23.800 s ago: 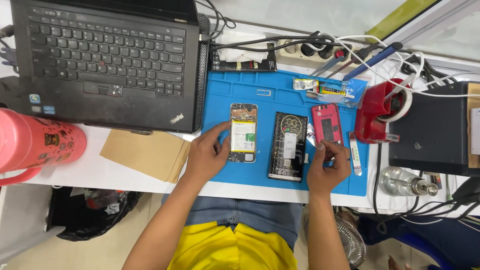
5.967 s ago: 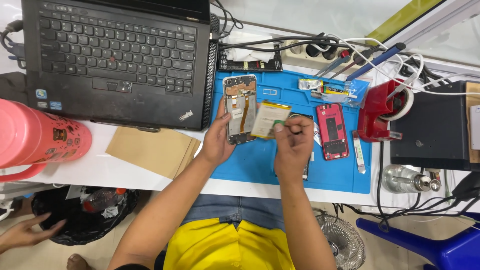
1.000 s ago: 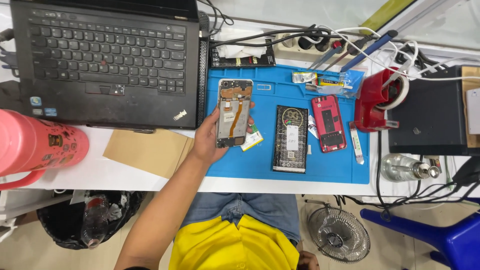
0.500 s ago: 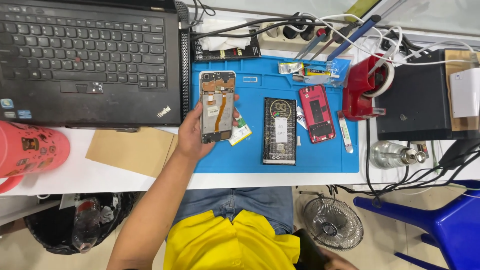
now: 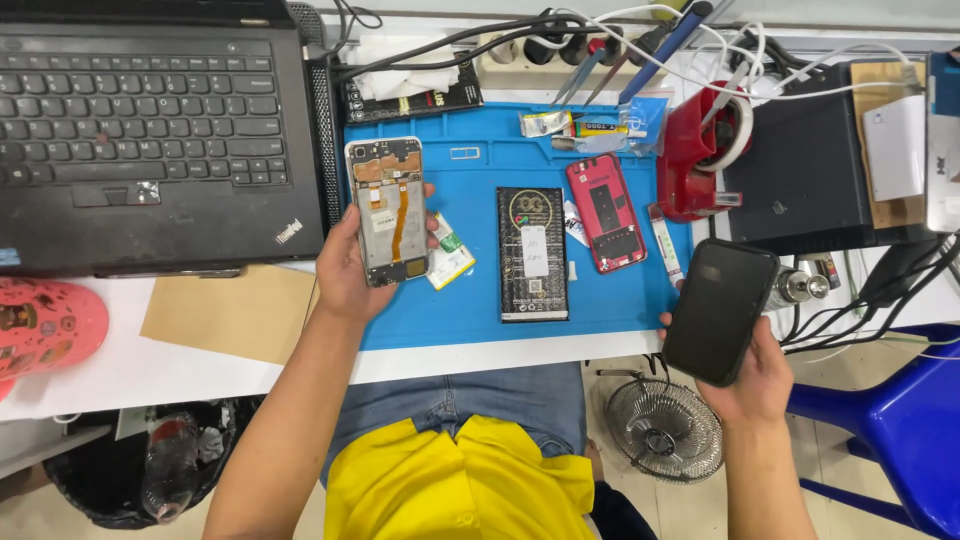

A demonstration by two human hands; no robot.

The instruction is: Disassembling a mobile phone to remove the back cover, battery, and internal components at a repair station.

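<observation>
Right hand (image 5: 752, 375) is back in view since half a second ago, now gripping a dark phone (image 5: 720, 310) off the mat's right edge, above a small fan (image 5: 664, 430). Left hand (image 5: 350, 265) wraps the opened phone (image 5: 387, 211), insides up, over the blue mat (image 5: 470, 300). Between the hands lie a black back cover (image 5: 533, 253) and a red phone frame (image 5: 606, 211). Step looks like checking or comparing both phones; next likely needs the dark phone brought onto the mat.

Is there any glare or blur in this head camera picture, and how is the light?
Head view: bright, even light with soft shadows; a dull sheen on the black phone in the right hand; the opened phone in the left hand is sharp; edges bend slightly, as with a wide lens.
</observation>
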